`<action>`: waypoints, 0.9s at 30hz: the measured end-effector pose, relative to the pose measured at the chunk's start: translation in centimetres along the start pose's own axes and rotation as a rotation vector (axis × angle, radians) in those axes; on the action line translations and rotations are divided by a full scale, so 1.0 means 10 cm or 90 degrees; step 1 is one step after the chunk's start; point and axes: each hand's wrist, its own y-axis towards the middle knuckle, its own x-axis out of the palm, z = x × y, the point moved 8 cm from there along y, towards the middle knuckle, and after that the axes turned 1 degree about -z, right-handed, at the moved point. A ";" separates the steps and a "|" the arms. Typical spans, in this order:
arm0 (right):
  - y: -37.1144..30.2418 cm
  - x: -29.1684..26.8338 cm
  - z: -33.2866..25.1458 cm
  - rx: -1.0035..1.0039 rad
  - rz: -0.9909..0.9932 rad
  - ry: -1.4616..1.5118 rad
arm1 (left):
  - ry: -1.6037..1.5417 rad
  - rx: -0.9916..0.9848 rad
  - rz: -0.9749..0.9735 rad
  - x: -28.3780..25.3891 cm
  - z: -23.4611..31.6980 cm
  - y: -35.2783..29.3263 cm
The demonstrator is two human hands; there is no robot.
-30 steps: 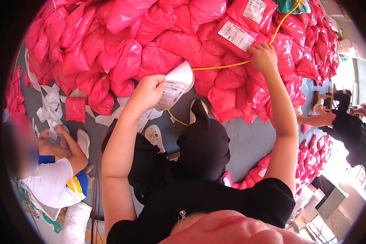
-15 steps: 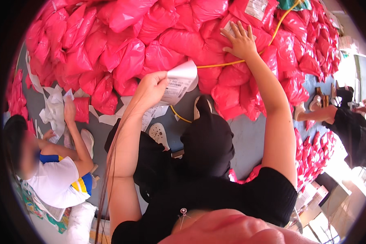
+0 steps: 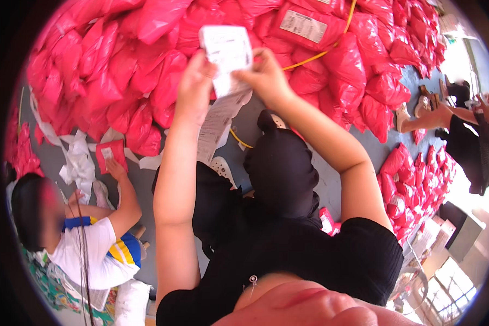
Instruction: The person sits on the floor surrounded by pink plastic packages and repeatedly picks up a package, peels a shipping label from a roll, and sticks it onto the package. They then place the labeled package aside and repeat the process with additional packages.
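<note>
In front of the pile of pink plastic parcels (image 3: 108, 87), I hold up a white printed label (image 3: 225, 46) between both hands. My left hand (image 3: 195, 84) is closed on its left edge. My right hand (image 3: 267, 79) pinches its lower right edge with the thumb and fingers. Below them, a long strip of printed labels (image 3: 214, 127) hangs down toward my knees; its join with the held label is blurred. Beyond my right hand, a pink parcel with a white label (image 3: 303, 26) lies on the pile.
A yellow cord (image 3: 309, 58) runs over the parcels and down to the floor. At the left, a co-worker (image 3: 92, 244) sits with one hand on a labelled pink parcel (image 3: 111, 154), beside crumpled white paper (image 3: 77, 163). More pink parcels (image 3: 415, 185) lie right; another person (image 3: 467, 141) is beyond.
My right hand has left the parcel on the pile and come left to the label. My left hand has risen with the labels. The co-worker's hand has moved onto a pink parcel.
</note>
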 end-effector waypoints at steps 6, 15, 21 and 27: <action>0.02 -0.01 -0.53 -0.138 0.007 -0.096 | 0.423 -0.048 -0.059 0.10 -0.13 -0.26; -0.60 0.20 -1.09 -0.606 0.040 -0.767 | 0.531 0.012 -0.101 0.26 -0.13 -0.24; -0.84 0.04 -1.16 -0.695 0.009 -0.766 | 0.605 0.035 -0.138 0.35 -0.35 -0.21; -0.77 -0.43 -0.95 -0.402 0.066 -0.604 | 0.472 -0.021 -0.142 0.35 -0.77 -0.16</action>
